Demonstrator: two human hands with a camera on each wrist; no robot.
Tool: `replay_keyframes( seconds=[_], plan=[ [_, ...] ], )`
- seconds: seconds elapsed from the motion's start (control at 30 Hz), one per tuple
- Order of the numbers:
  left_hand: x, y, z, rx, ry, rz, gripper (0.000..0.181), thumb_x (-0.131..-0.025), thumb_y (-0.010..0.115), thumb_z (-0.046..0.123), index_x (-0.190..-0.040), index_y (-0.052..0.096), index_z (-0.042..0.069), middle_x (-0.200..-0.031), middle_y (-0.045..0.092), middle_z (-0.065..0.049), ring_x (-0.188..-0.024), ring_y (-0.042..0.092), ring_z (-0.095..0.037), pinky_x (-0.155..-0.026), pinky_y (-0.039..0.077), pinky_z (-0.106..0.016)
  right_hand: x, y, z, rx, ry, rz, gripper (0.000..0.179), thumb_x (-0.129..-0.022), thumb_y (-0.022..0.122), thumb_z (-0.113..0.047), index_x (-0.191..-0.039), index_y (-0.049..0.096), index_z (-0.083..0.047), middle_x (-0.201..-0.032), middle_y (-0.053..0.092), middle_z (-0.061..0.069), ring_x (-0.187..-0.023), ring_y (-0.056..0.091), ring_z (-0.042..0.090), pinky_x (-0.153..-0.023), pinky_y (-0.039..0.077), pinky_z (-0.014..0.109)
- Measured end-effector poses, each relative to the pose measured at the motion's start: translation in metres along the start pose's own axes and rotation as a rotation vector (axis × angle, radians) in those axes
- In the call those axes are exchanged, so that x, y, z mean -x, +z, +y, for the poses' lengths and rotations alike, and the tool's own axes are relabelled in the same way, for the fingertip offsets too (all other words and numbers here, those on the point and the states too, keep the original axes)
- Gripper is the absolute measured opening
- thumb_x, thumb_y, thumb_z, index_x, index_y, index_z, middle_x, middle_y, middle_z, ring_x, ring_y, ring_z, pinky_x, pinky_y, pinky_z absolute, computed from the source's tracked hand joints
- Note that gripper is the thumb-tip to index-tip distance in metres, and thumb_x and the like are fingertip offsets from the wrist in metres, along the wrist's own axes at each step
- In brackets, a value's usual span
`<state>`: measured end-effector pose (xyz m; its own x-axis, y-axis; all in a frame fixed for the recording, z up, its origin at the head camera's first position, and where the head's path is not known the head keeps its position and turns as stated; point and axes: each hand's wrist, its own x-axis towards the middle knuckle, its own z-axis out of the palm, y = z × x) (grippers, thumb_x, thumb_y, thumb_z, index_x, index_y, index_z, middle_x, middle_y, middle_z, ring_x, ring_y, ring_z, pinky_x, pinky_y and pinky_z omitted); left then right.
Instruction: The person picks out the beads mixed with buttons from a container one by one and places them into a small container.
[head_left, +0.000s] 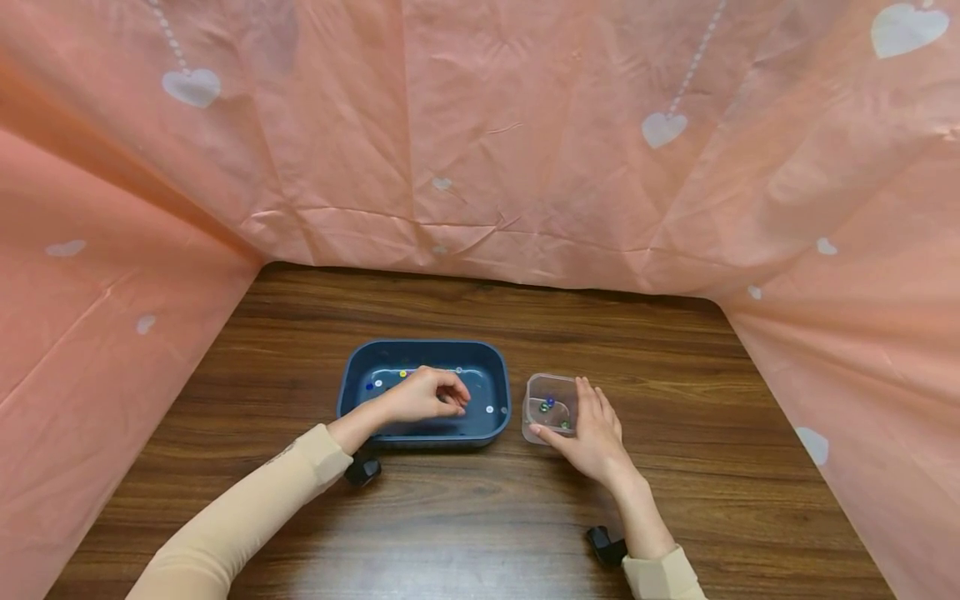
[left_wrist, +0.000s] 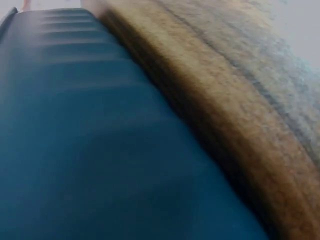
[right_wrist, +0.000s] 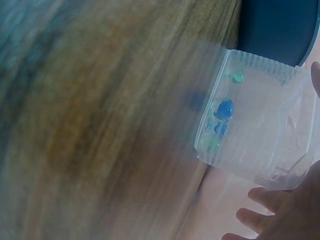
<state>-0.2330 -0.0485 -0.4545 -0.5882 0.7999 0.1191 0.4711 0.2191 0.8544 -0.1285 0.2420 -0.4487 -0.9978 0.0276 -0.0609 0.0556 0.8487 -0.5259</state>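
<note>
Your left hand (head_left: 423, 396) hangs over the blue basin (head_left: 420, 350), a rounded rectangle with smooth, glossy plastic walls and a thin lip; close up in the left wrist view its blue side looks banded with shallow ridges. The fingers of that grip bend in toward the thumb, and you cannot tell from here whether anything is pinched between them. Your right hand (head_left: 597, 429) is clamped on the clear box (right_wrist: 270, 112), thumb on one side and fingers on the other, the box standing just to the right of the basin. It is see-through plastic, squarish with rounded corners and fine ribbing along part of a wall. From above you can count three glassy marbles inside it: one blue marble (head_left: 551, 402) and two green marbles (head_left: 544, 407). In the basin, at least five small round pieces show around your hand: one dark blue piece (head_left: 369, 386), one yellow piece (head_left: 402, 374) and three pale pieces (head_left: 490, 409). Both containers sit on the bench (head_left: 487, 517), streaked with brown wood grain. Your cream left sleeve (head_left: 255, 492) carries a mark too small to read. Wrinkled pink cloth (head_left: 525, 167) printed with white hearts surrounds the bench.
</note>
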Motion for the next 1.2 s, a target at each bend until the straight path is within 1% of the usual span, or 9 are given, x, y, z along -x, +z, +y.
replay_keyframes(
  seconds=[0.2,0.5,0.77,0.87,0.9,1.0,1.07,1.13,1.2],
  plan=[
    [0.001,0.005,-0.006,0.009,-0.03,-0.065,0.014,-0.087,0.064,-0.007,-0.1,0.067,-0.01,-0.091,0.07,-0.013,-0.082,0.07,-0.013,-0.074,0.057,-0.021,0.0,0.001,0.0,0.002,-0.003,0.006,0.11,-0.083,0.068,-0.06,-0.154,0.011,0.002,-0.16,0.012,0.022,-0.146,0.008,0.043,-0.113,0.011,0.067],
    [0.0,0.01,-0.011,0.011,-0.043,-0.109,0.015,-0.084,0.064,-0.008,-0.098,0.068,-0.008,-0.089,0.072,-0.012,-0.08,0.07,-0.011,-0.073,0.057,-0.021,-0.001,0.0,-0.001,0.002,-0.001,0.008,0.11,-0.083,0.068,-0.06,-0.155,0.011,0.001,-0.16,0.012,0.022,-0.146,0.009,0.042,-0.113,0.011,0.067],
    [-0.001,0.01,-0.012,-0.007,-0.016,-0.146,0.015,-0.085,0.063,-0.006,-0.099,0.069,-0.007,-0.088,0.072,-0.009,-0.08,0.07,-0.011,-0.072,0.057,-0.022,-0.001,0.001,0.0,0.004,0.004,0.001,0.111,-0.083,0.067,-0.061,-0.155,0.011,0.002,-0.161,0.012,0.022,-0.146,0.008,0.042,-0.113,0.01,0.067],
    [-0.002,0.011,-0.013,-0.013,0.009,-0.159,0.016,-0.084,0.063,-0.005,-0.099,0.068,-0.007,-0.087,0.072,-0.005,-0.079,0.069,-0.008,-0.072,0.057,-0.022,-0.001,0.0,0.001,0.005,0.009,-0.005,0.111,-0.083,0.067,-0.062,-0.155,0.01,0.001,-0.161,0.011,0.021,-0.146,0.007,0.042,-0.113,0.01,0.067],
    [-0.002,0.011,-0.013,-0.025,0.03,-0.161,0.016,-0.084,0.062,-0.005,-0.098,0.068,-0.007,-0.086,0.072,-0.004,-0.079,0.069,-0.007,-0.071,0.057,-0.021,0.0,0.0,0.0,0.004,0.011,-0.007,0.112,-0.083,0.067,-0.062,-0.155,0.01,0.001,-0.161,0.01,0.021,-0.147,0.007,0.042,-0.114,0.01,0.067],
    [-0.002,0.011,-0.012,-0.036,0.049,-0.168,0.016,-0.083,0.062,-0.004,-0.098,0.068,-0.006,-0.085,0.072,-0.002,-0.078,0.067,-0.003,-0.071,0.057,-0.02,0.0,0.0,0.0,0.002,0.015,-0.009,0.112,-0.083,0.067,-0.062,-0.155,0.01,0.001,-0.161,0.01,0.021,-0.147,0.007,0.041,-0.114,0.009,0.066],
    [-0.002,0.012,-0.011,-0.039,0.033,-0.174,0.016,-0.083,0.062,-0.005,-0.098,0.068,-0.006,-0.086,0.073,-0.003,-0.078,0.067,-0.003,-0.071,0.056,-0.02,0.0,0.0,0.0,0.003,0.014,-0.007,0.111,-0.083,0.067,-0.062,-0.155,0.011,0.001,-0.161,0.011,0.021,-0.147,0.007,0.041,-0.114,0.009,0.066],
    [-0.003,0.012,-0.01,-0.037,-0.003,-0.179,0.016,-0.083,0.064,-0.005,-0.098,0.069,-0.005,-0.088,0.073,-0.005,-0.078,0.067,-0.004,-0.072,0.056,-0.02,0.0,0.0,0.0,0.005,0.011,-0.003,0.111,-0.083,0.067,-0.062,-0.155,0.011,0.002,-0.161,0.011,0.021,-0.146,0.007,0.042,-0.114,0.01,0.066],
    [-0.004,0.013,-0.01,-0.052,-0.023,-0.183,0.015,-0.083,0.064,-0.005,-0.098,0.07,-0.004,-0.089,0.073,-0.007,-0.079,0.067,-0.005,-0.073,0.056,-0.02,0.0,0.0,0.0,0.005,0.01,0.0,0.111,-0.083,0.067,-0.062,-0.155,0.011,0.002,-0.161,0.012,0.022,-0.146,0.008,0.042,-0.113,0.01,0.067]
  ],
)
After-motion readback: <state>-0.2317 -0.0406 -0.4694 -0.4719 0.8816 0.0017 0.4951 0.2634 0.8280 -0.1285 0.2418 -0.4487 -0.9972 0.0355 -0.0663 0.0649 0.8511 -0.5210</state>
